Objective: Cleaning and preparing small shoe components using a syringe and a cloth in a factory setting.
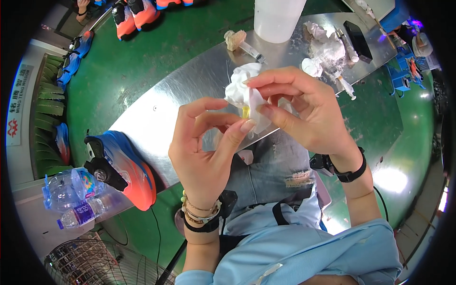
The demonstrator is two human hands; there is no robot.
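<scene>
Over the metal table (147,107) I hold a crumpled white cloth (242,85) up in front of me. My right hand (301,107) pinches its right side between thumb and fingers. With thumb and fingertips, my left hand (204,137) grips a small yellow piece (245,112) at the lower edge of the cloth. Most of that piece is hidden by the fingers and the cloth, so its kind does not show. Beyond the cloth lies a clear syringe (251,51), touching a tan sponge-like lump (234,40).
An orange-and-blue shoe (123,166) stands on the table's left end, near plastic bottles (83,212). At the back are a white bucket (278,21), crumpled white wipes (325,50) and a black box (357,42). A wire fan guard (95,261) is at lower left.
</scene>
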